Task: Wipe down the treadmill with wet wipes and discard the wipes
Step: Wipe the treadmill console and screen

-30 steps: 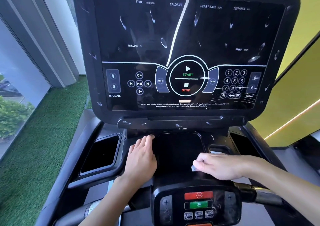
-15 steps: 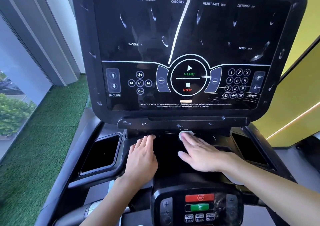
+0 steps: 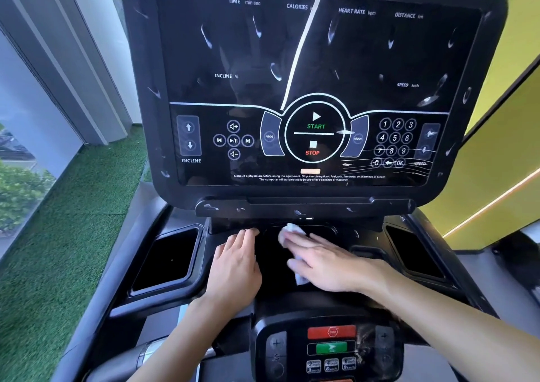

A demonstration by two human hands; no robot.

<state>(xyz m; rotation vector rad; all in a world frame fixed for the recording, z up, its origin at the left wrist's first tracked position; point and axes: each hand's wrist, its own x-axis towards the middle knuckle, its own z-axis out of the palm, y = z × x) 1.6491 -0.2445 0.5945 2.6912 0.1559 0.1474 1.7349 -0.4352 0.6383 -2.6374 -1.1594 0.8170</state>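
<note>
On the left, the deep black side pocket (image 3: 163, 257) of the treadmill looks not yet wiped. The left hand (image 3: 235, 264) lies flat and open on the glossy black centre tray (image 3: 271, 261), holding nothing. The right hand (image 3: 321, 260) presses the crumpled white wet wipe (image 3: 292, 231) flat on that tray. The big black console screen (image 3: 315, 69) carries many wet streaks, so wiping appears midway; discarding is left.
</note>
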